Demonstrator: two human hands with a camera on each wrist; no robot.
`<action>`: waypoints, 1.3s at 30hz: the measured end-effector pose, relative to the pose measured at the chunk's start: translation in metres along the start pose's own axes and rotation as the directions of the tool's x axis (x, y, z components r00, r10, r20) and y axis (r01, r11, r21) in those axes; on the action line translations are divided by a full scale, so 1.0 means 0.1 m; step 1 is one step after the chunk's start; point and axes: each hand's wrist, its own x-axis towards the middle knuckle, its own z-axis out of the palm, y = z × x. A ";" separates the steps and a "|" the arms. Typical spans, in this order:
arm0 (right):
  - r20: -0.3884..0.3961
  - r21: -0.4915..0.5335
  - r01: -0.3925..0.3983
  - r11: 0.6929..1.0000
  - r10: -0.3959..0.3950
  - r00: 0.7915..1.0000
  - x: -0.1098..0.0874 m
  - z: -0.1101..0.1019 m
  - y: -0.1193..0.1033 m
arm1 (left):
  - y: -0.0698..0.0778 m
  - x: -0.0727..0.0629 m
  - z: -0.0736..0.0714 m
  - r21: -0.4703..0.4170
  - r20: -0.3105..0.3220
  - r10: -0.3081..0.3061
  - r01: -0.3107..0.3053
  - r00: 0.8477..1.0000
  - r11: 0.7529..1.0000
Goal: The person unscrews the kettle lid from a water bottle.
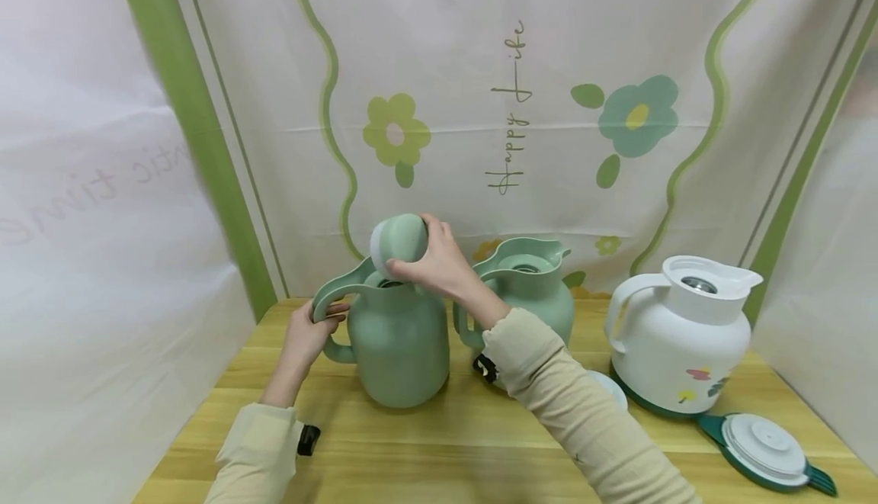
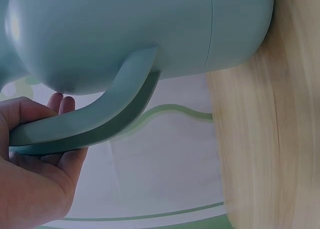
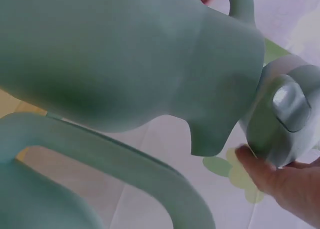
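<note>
A green thermos jug (image 1: 399, 348) stands upright on the wooden table, its mouth uncovered. My left hand (image 1: 306, 334) grips the jug's handle (image 2: 115, 101), fingers curled round its upper part in the left wrist view. Above the mouth, my right hand (image 1: 446, 264) holds a green lid (image 1: 406, 239) with a white underside, tilted on its side. In the right wrist view the thumb of my right hand (image 3: 285, 186) presses the side of the lid (image 3: 280, 114), close by the jug's rim. Part of the mouth is hidden behind the lid and hand.
Beside it stands a second green jug (image 1: 542, 290), uncovered and partly behind my right sleeve. A white jug (image 1: 679, 344) with an uncovered mouth is at right. A white-and-green lid (image 1: 764, 447) lies in front of it. A pale round piece (image 1: 610, 390) shows past my sleeve. Printed cloth (image 1: 466, 69) hangs behind.
</note>
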 end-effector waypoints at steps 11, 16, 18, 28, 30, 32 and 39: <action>-0.005 0.061 0.006 0.998 -0.006 1.000 -0.20 -0.12 0.07 | 0.00 0.01 -0.03 0.001 0.034 0.000 0.000 0.999 1.000; 0.006 0.085 0.058 0.995 -0.059 0.998 -0.28 -0.17 0.12 | 0.00 0.02 -0.07 -0.023 0.083 -0.015 0.017 0.996 1.000; 0.012 0.105 0.077 0.991 -0.078 0.997 -0.30 -0.19 0.14 | 0.00 0.02 -0.08 -0.031 0.106 -0.024 0.027 0.994 0.999; 0.033 0.235 0.055 0.971 -0.064 0.997 -0.47 -0.25 0.30 | 0.00 0.03 -0.09 -0.065 0.148 -0.055 0.066 0.987 0.996; 0.035 0.221 0.071 0.973 -0.080 0.996 -0.51 -0.25 0.33 | 0.00 0.03 -0.09 -0.067 0.146 -0.061 0.072 0.987 0.995; 0.036 0.213 0.087 0.973 -0.097 0.995 -0.56 -0.26 0.35 | 0.00 0.03 -0.09 -0.072 0.144 -0.071 0.082 0.987 0.994; 0.064 0.279 0.106 0.954 -0.128 0.990 -0.72 -0.28 0.47 | -0.01 0.03 -0.09 -0.084 0.132 -0.090 0.102 0.987 0.991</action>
